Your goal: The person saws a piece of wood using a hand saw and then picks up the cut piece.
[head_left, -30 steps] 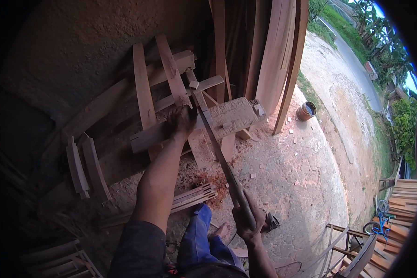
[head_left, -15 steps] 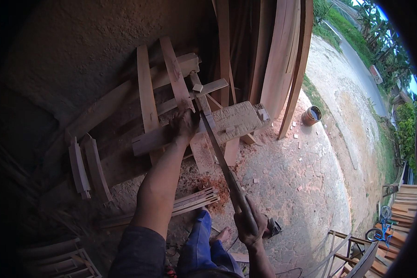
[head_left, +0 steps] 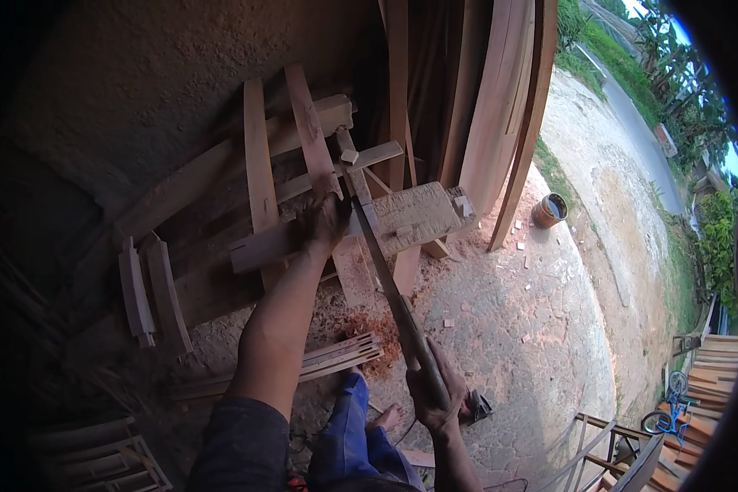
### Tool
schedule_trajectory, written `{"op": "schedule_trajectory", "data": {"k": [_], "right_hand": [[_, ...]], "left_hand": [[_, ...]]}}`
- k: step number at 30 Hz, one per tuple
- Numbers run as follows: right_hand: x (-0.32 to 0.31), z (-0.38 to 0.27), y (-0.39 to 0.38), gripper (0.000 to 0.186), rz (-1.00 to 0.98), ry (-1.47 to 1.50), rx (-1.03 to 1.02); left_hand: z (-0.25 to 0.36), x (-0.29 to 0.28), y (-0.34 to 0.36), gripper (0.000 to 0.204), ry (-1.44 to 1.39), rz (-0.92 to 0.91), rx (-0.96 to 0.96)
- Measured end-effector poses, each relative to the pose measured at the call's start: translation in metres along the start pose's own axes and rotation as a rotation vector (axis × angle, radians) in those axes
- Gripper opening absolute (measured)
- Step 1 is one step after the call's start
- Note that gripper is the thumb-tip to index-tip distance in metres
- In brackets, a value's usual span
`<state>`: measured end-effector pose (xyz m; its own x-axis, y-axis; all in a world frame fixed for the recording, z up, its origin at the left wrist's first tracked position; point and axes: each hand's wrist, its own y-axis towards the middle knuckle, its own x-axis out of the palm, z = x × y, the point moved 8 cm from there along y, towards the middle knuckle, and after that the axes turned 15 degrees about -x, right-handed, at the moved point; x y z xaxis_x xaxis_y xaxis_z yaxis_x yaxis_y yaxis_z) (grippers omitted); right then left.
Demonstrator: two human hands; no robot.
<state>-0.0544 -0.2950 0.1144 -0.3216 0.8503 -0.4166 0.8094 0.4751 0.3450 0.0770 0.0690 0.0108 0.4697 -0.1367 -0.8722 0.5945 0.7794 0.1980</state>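
My right hand (head_left: 436, 392) is wrapped round the wooden handle of a long, narrow handsaw (head_left: 377, 252). The blade slants away from me, up and to the left, and crosses a wooden board (head_left: 262, 248). Just left of the blade my left hand (head_left: 324, 221) presses down on that board, its fingers dark in shadow and bent over the wood. The board lies across a rough, chipped wooden beam (head_left: 414, 215) and other planks. Near the blade's far end sits a small pale wood block (head_left: 349, 156).
Tall planks (head_left: 500, 107) lean at the back beside a rough wall (head_left: 180, 66). A bucket (head_left: 549, 211) stands on the concrete at the right. Curved wood pieces (head_left: 169, 291) are at the left, thin slats (head_left: 344, 357) near my feet. Reddish shavings and offcuts litter the floor.
My right hand and the saw have shifted slightly forward and to the left. My left hand stays on the board. The view has tilted a little.
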Motion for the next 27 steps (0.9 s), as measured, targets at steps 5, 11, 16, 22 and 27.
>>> {"op": "schedule_trajectory", "data": {"k": [5, 11, 16, 22, 27], "right_hand": [[-0.02, -0.012, -0.013, 0.054, -0.007, -0.085, -0.037], [0.01, 0.003, 0.02, 0.056, -0.065, 0.052, 0.064], [-0.02, -0.02, -0.026, 0.056, -0.048, -0.144, -0.004], [0.022, 0.008, 0.042, 0.054, -0.054, 0.046, 0.111], [0.031, 0.015, 0.058, 0.056, -0.042, 0.077, 0.046]], "left_hand": [[0.008, -0.002, -0.002, 0.038, -0.023, -0.071, -0.035], [0.014, -0.015, -0.006, 0.037, 0.028, -0.02, 0.014], [0.007, -0.009, -0.005, 0.036, 0.038, 0.08, 0.06], [0.003, 0.006, 0.004, 0.035, 0.006, -0.068, 0.01], [0.012, -0.004, -0.004, 0.029, -0.033, 0.031, 0.018]]}}
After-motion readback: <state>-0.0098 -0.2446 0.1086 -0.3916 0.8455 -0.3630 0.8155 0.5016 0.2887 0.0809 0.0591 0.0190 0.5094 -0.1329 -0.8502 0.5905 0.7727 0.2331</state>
